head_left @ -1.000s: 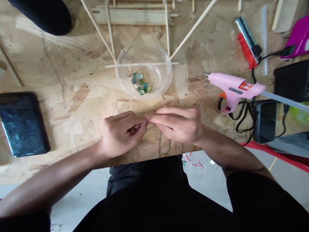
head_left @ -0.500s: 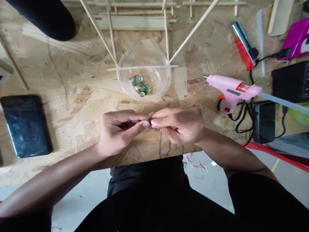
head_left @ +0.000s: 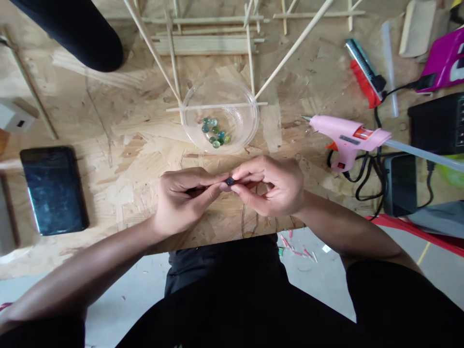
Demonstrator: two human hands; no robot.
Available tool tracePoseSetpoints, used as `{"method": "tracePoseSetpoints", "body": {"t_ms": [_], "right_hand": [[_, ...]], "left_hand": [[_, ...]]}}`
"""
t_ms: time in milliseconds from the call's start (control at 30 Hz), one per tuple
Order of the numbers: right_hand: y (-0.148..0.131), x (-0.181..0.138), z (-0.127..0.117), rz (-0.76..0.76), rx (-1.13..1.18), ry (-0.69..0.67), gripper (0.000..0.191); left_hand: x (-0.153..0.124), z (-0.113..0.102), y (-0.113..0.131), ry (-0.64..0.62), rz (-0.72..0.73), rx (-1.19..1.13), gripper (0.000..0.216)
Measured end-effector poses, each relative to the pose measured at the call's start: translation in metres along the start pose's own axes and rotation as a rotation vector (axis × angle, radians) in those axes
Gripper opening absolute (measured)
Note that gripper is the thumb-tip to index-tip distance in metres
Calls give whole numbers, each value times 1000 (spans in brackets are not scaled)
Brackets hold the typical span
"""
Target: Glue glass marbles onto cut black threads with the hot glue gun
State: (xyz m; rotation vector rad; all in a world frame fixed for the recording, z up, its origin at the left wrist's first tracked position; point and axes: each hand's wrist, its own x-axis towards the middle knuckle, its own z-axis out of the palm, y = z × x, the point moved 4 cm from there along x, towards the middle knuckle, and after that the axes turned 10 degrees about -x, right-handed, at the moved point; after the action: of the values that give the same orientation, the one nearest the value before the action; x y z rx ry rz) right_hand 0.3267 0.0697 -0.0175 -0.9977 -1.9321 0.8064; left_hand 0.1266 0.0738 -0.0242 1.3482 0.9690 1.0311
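My left hand and my right hand meet fingertip to fingertip just above the near edge of the wooden board. Between them both pinch a small dark marble. Both hands are closed in a pinch. Beyond them stands a clear plastic bowl holding several green and blue marbles, with a thin wooden stick laid across its rim.
Long wooden skewers and glued sticks lie behind the bowl. A pink glue gun with black cable rests at the right, near a black box and a red tool. A dark phone lies at the left. A black shape sits top left.
My fingertips have drawn slightly apart, and the dark marble now shows between them. The view has shifted a little, so the table's things sit lower in the picture.
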Motion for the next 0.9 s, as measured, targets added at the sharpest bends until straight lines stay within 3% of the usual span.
{"method": "tracePoseSetpoints", "body": {"t_ms": [233, 533, 900], "right_hand": [[-3, 7, -3, -42, -34, 42, 7], [10, 2, 3, 354, 423, -147, 20], [12, 6, 2, 457, 513, -200, 39]], "left_hand": [[0, 2, 3, -17, 66, 31, 11], [1, 0, 9, -40, 102, 97, 16], [0, 2, 10, -71, 321, 175, 23]]}}
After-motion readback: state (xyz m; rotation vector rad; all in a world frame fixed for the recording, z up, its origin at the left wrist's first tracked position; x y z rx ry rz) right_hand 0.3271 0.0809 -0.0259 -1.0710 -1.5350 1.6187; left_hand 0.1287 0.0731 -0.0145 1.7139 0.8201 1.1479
